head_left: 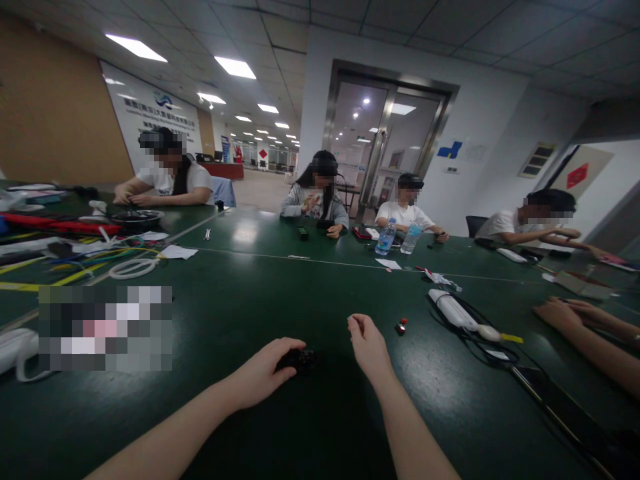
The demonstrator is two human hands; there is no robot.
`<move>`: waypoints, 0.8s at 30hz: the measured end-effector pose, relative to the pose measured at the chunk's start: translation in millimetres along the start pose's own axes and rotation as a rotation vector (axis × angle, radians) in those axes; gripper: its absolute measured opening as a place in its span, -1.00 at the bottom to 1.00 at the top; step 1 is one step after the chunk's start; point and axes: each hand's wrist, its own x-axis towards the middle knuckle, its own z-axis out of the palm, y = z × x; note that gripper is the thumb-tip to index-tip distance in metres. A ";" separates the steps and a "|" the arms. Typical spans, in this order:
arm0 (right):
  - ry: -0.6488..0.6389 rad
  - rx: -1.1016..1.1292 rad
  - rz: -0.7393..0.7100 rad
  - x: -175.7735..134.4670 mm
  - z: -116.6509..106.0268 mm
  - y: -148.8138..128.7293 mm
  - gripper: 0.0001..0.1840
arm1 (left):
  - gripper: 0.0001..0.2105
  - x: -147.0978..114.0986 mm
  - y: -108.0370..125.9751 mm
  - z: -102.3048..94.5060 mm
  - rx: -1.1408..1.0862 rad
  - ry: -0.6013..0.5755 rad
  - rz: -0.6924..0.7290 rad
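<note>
Two hands: your left hand (267, 377) pinches the black part (305, 360), left of the red-topped piece (401, 327); your right hand (370, 343) has fingertips pressed together (load unclear); slack pressure could drop the part

Tabletop (240, 303) looks smooth, glossy. Bottles (385, 239) clear shiny plastic. Paper slip (179, 252) matt. Door frame (395, 74) smooth metal, panes (358, 127) glass. Black piece (306, 360): finish too dark to tell.

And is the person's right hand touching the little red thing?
Apart. The head view plainly shows green table between the right hand and the little red thing.
</note>
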 end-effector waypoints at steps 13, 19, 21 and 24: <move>-0.022 -0.054 -0.008 -6.0 -2.9 -9.1 -0.64 | -0.59 1.0 -1.5 1.2 0.008 0.006 0.006; -0.029 -0.058 -0.011 -4.0 -0.6 -6.9 -0.68 | -0.59 1.0 -3.7 1.3 0.012 -0.009 0.007; -0.034 -0.052 -0.018 -3.2 0.0 -5.1 -0.69 | -0.59 0.4 -3.0 0.7 0.011 -0.009 0.009; -0.036 -0.041 -0.016 -3.1 0.5 -3.0 -0.69 | -0.59 -0.2 -1.3 -0.1 -0.001 -0.005 0.003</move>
